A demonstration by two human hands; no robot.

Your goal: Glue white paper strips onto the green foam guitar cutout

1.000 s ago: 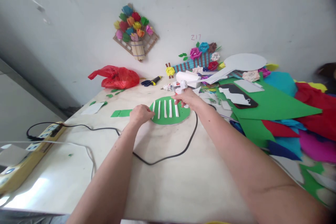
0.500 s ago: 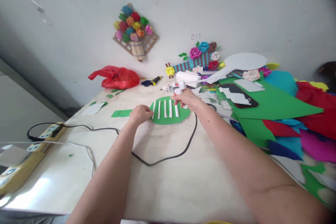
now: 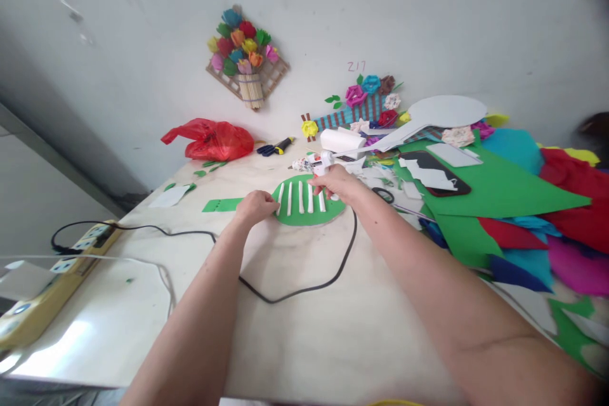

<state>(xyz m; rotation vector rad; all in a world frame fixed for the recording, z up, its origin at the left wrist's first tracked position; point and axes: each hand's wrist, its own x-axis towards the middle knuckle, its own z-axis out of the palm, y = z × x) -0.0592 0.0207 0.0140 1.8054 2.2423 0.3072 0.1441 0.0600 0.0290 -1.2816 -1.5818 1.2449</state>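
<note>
A green paddle-shaped sheet [image 3: 311,217] lies on the table, its round part crossed by several white rolled strips [image 3: 301,198]. My left hand [image 3: 257,206] is closed at the sheet's left side, over the join with its narrow handle [image 3: 219,205]. Its fingertips pinch at the lower end of the leftmost white strip [image 3: 280,195]. In my right hand [image 3: 335,183] is a white glue gun [image 3: 323,162], held over the sheet's right part with its patterned front end pointing left. A black cord [image 3: 347,247] runs from under my right hand across the table.
A yellow power strip [image 3: 71,273] lies at the left edge. Behind are a red plastic bag [image 3: 216,141] and yellow-black pliers [image 3: 276,147]. On the right lie scissors [image 3: 383,195], a phone [image 3: 435,172] with scraps on it, and coloured sheets [image 3: 514,184].
My right hand and the glue gun have shifted slightly left, and the gun has turned a little. The left hand stays at the leftmost strip. The whole view has moved slightly.
</note>
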